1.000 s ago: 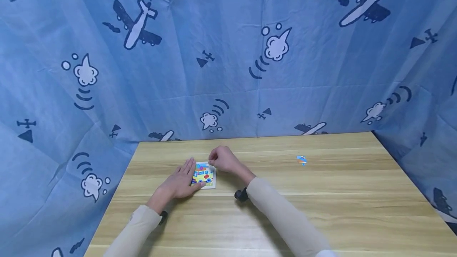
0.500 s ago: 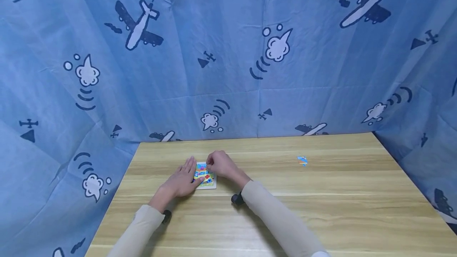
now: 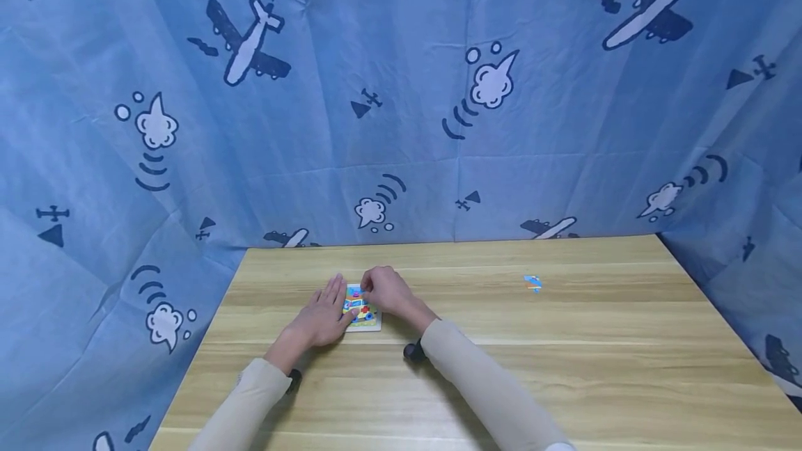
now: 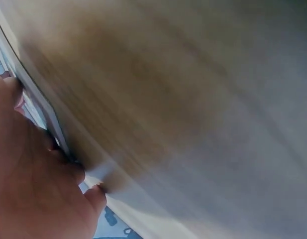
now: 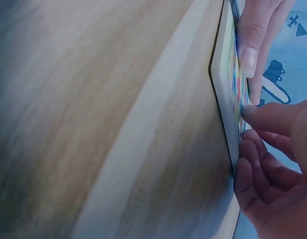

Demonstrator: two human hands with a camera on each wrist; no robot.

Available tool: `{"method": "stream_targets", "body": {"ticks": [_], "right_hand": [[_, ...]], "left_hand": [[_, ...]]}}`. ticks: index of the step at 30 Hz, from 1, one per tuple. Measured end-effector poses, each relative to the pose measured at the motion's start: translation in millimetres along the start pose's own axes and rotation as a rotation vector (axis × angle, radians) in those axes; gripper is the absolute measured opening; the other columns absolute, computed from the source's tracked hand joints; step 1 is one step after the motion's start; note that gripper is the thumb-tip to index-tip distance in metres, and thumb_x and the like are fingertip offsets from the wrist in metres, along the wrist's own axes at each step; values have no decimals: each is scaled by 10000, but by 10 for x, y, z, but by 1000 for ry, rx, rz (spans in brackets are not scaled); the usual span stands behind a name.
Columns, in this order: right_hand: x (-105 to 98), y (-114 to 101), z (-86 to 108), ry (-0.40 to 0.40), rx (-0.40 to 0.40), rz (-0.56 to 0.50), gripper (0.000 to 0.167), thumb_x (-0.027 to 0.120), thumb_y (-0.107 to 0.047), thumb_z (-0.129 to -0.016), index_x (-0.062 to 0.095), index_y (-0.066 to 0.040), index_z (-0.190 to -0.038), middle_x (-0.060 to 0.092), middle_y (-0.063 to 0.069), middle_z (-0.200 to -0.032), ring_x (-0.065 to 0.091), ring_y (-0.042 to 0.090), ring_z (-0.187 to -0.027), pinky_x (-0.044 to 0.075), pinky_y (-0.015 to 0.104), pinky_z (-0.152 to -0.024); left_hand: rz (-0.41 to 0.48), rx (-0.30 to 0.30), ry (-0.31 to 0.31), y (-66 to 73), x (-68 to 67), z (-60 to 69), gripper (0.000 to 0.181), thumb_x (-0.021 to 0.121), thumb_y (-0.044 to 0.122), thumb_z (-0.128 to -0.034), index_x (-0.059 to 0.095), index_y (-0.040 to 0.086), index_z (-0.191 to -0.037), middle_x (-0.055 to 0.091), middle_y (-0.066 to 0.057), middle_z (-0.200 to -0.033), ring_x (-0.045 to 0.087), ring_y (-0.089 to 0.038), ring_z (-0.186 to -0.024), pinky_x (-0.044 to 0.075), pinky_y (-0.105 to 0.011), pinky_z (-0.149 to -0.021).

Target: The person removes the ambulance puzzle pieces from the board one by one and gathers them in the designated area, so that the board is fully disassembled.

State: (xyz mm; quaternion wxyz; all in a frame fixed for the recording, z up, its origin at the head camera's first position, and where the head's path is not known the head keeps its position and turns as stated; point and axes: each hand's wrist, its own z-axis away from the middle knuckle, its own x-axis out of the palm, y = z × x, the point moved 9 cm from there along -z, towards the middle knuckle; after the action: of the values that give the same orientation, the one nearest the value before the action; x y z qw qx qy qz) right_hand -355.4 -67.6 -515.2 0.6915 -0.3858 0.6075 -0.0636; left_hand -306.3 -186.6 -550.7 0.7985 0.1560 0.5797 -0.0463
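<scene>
A small jigsaw puzzle (image 3: pixel 363 319) in a pale frame lies flat on the wooden table, showing a colourful vehicle with a red cross. My left hand (image 3: pixel 321 317) rests along its left edge, fingers straight, the thumb lying over the picture. At the upper right part of the puzzle my right hand (image 3: pixel 388 289) pinches a puzzle piece low against the board; the fingertips hide most of that piece. In the right wrist view, the right thumb and curled fingers (image 5: pixel 267 119) meet at the board's surface, with the left thumb (image 5: pixel 249 59) farther along it.
One loose blue-and-orange puzzle piece (image 3: pixel 533 283) lies on the table (image 3: pixel 564 353) well to the right of the board. A blue curtain (image 3: pixel 413 124) printed with aeroplanes hangs behind the table's back edge.
My right hand has shifted slightly left over the puzzle's upper right part. The left thumb has moved up a little on the picture. The loose piece stays on the table.
</scene>
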Motion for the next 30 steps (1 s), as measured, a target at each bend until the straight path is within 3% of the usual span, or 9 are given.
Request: {"method": "stream_targets", "body": {"ticks": [10,18,25,30], "right_hand": [[39,41,-15,-23,60,-44,114,754,-25,-908,781,-17,-1018,688,31,-828,590,137,-759,534,271,-729],[28,30,-35,-18,35,-18,171,763,-44,-904,795,-4,-1067,651,9,-769,567,131,-737,484,242,-701],[5,50,-6,5,55,-85,188,727,-36,-927,794,-20,-1102,726,47,-886,607,128,-788,548,265,-745],[-25,57,2,31,43,-115,144,708,-38,-943,805,-36,-1049,758,54,-919,618,115,-802,569,270,-766]], "left_hand": [[-21,-20,-37,7,16,-23,789,330,511,-1128,124,-23,-1671,42,-191,-1781,66,-338,-1672,183,-573,-1343],[-20,-19,-45,20,-8,-30,791,334,505,-1126,130,-34,-1667,44,-204,-1778,71,-346,-1669,176,-570,-1344],[53,-6,-29,16,-23,-11,819,365,519,-1116,143,-50,-1661,44,-219,-1775,68,-368,-1666,149,-616,-1335],[50,-20,-41,6,-12,-23,823,358,525,-1114,117,-35,-1667,22,-205,-1777,59,-359,-1667,142,-596,-1344]]}}
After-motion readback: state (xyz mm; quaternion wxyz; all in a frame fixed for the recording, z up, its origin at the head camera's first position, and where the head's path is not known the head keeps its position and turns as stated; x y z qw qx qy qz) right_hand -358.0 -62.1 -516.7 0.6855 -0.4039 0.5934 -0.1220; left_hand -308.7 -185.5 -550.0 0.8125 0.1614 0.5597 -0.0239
